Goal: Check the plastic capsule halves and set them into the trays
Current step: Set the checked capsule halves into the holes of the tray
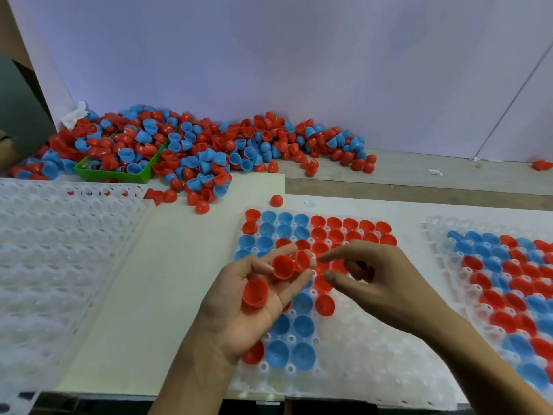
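At centre frame the left hand (254,298) cradles three red capsule halves (282,266) in curled fingers, the right hand (368,280) loosely open above the tray (374,348).

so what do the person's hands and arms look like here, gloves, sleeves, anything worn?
Both the left hand and the right hand are bare: no gloves. Both forearms are uncovered down to the frame edge, with no sleeve in view. No rings, watch or wristband show on either.
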